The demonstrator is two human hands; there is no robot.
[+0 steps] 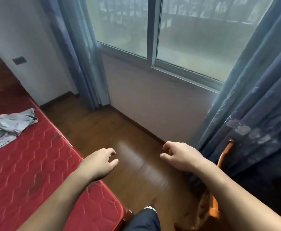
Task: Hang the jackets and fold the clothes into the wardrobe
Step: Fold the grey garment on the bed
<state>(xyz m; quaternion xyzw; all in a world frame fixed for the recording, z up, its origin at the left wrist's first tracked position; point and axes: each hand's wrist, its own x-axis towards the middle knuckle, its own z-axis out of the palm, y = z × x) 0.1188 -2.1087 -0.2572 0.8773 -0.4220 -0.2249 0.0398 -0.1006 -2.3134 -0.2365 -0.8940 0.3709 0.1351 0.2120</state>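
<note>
Bedroom with one big window (186,39), two blue curtains (261,97) and one red bed (36,172). One grey garment (9,127) lies crumpled on the bed, cut off at the left edge, no idea what kind. The left hand (98,162) and right hand (179,155) hover over the floor (103,130), fingers loosely curled, holding nothing.

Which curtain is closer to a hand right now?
The right curtain, hanging just beside the right hand; the left curtain is off in the far corner.

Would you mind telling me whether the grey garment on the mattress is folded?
Not folded: the grey garment lies crumpled in uneven bunches on the red mattress.
</note>
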